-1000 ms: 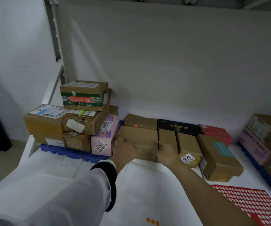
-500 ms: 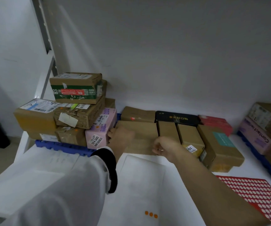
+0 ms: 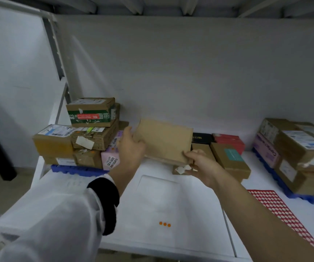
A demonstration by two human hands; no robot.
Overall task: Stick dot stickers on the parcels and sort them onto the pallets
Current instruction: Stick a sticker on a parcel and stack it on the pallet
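Observation:
A flat brown cardboard parcel [image 3: 163, 140] is tilted up off the white table, its broad face toward me. My left hand [image 3: 130, 146] grips its left edge and my right hand [image 3: 202, 163] grips its lower right corner. Behind and to the right lie more parcels on the table: a black box [image 3: 201, 138], a red box [image 3: 230, 140] and a brown box with a teal label [image 3: 231, 159]. A red sticker sheet [image 3: 284, 212] with white dots lies at the lower right. Three orange dot stickers [image 3: 164, 224] sit on the white sheet in front of me.
A blue pallet [image 3: 73, 170] at the left carries a stack of parcels, topped by a green-banded box [image 3: 91, 112], with a pink box [image 3: 111, 157] at its right end. Another blue pallet [image 3: 303, 197] at the right holds several brown and pink parcels. A white wall stands behind.
Both hands took hold of the flat brown parcel lying on the table and lifted it, tipping it upright. The view shifted so more of the shelf above shows.

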